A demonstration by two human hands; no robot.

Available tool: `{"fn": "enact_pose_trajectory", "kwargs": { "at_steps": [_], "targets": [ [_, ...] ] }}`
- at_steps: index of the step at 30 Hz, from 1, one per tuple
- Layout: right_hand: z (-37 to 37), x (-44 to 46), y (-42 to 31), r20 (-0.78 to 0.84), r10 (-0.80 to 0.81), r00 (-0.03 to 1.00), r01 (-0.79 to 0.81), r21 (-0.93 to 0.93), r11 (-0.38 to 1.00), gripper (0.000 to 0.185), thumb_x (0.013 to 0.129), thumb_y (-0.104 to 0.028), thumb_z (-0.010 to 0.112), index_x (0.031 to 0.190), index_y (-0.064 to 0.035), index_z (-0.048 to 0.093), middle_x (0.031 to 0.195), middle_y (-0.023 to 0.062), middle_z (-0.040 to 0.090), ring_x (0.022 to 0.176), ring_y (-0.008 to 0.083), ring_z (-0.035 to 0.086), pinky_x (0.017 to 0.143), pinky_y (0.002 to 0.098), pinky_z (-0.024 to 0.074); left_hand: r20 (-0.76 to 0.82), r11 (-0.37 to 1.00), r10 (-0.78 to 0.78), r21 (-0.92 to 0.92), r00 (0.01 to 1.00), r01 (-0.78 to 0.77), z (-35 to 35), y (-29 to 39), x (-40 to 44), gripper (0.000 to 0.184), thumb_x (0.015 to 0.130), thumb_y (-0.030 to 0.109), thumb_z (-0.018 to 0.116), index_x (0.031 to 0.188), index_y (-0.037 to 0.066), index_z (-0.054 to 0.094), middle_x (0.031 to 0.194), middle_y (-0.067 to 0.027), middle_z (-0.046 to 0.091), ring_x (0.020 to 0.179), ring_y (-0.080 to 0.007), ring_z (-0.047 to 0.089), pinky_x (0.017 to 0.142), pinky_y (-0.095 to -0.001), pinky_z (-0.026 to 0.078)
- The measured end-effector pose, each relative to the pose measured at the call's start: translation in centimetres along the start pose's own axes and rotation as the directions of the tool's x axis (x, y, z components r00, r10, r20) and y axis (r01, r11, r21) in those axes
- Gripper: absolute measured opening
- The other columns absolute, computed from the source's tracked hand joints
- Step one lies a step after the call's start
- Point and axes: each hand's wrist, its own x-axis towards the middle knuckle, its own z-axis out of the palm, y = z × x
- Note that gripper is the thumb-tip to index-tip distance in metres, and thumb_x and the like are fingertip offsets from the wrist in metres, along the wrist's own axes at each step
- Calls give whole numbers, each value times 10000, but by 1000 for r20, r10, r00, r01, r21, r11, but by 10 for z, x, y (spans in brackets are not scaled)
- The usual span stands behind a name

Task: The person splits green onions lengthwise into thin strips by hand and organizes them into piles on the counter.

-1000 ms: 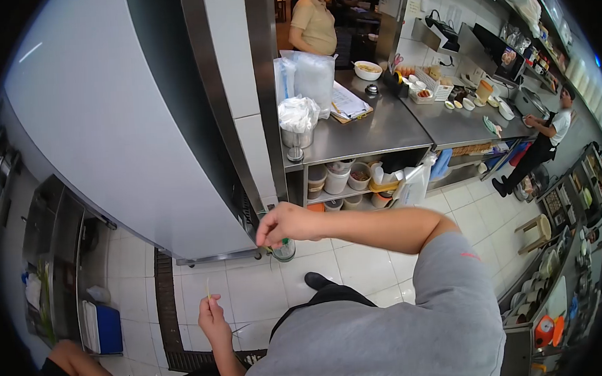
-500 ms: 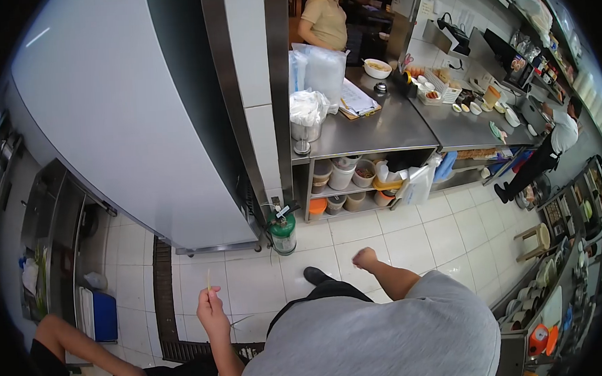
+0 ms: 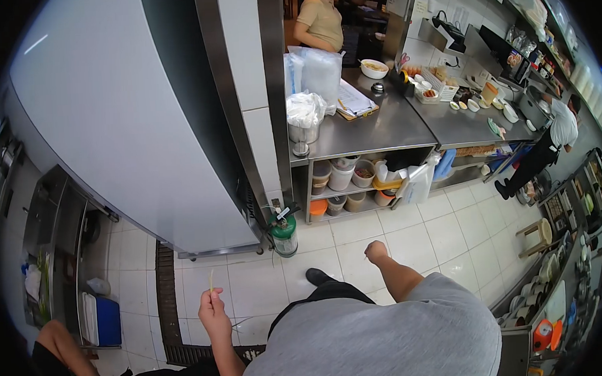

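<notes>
My left hand is raised in front of me at the lower left, closed in a pinch. Upright from its fingertips stands a thin pale-yellow strip; its exact kind is too small to make out. Fine green strands show beside that wrist. Out to the right, over the tiled floor, my right hand is closed with its fingers curled. A tiny thin bit seems to poke out at its fingertips, too small to name.
A tall fridge stands at left, with a green gas cylinder by its corner. Ahead runs a steel counter with tubs beneath. One person stands behind it, another works far right. An arm shows lower left.
My right hand has shifted slightly right and up. My left hand still pinches the strip in nearly the same place. The nearby person's arm at lower left has moved lower; the far-right worker leans differently.
</notes>
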Motion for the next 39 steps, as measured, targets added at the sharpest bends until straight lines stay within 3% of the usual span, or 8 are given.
{"fn": "enact_pose_trajectory", "kwargs": {
  "at_steps": [6,9,12,15,18,24,27,39],
  "targets": [
    [-8,-14,-16,59,-33,998,30,53,998,151,754,-113,563,813,-50,687,908,180,646,872,334,615,770,400,493,-17,1000,-29,-4,999,29,-5,1,-6,227,943,203,449,860,38,581,544,77,309,497,-29,248,446,-222,195],
    [2,-12,-8,-26,82,996,-82,-18,996,138,742,-108,563,736,-78,697,841,154,657,833,298,628,734,353,506,-32,1000,-10,13,999,10,-10,-2,-6,231,943,207,450,858,37,581,544,75,311,498,-29,249,446,-222,195],
    [-6,-10,-6,95,153,984,-139,-135,981,172,764,-124,566,877,-46,670,975,180,636,938,330,605,821,387,491,-33,1000,-11,11,999,12,-13,-6,-5,233,942,212,453,858,35,580,544,76,310,498,-29,248,446,-222,194],
    [-19,-19,-9,222,106,969,-40,-283,958,204,750,-161,604,902,-39,665,991,172,636,959,324,599,832,382,490,-39,1000,4,17,999,-4,-12,-5,-7,232,941,213,456,858,34,578,546,77,308,500,-28,247,447,-221,193],
    [-22,-21,-6,280,139,950,-80,-209,975,272,721,-232,671,904,-31,664,995,170,636,967,319,595,838,380,488,-31,999,-38,3,999,39,-10,-7,-8,229,941,210,456,860,34,578,548,76,307,501,-26,245,448,-220,193],
    [-28,-30,-13,240,95,966,-46,-201,979,363,710,-317,719,930,-35,661,1025,168,627,980,318,586,841,383,480,-29,998,-44,37,999,45,-10,7,-13,227,941,203,451,869,33,582,549,74,304,502,-25,242,447,-218,188],
    [-18,-24,-7,157,21,987,11,-196,980,342,702,-317,729,858,-18,672,930,177,643,900,330,601,792,395,483,-26,998,-42,35,999,43,-13,-2,-12,228,941,204,449,872,30,581,549,72,304,505,-25,246,450,-217,189],
    [-21,-18,-3,126,42,991,-24,-138,990,343,715,-341,715,842,-26,665,897,176,646,859,329,608,774,401,482,-9,999,-44,31,999,44,-13,-1,-14,220,940,223,458,876,48,576,564,83,308,506,-14,252,446,-208,178]
  ]
}}
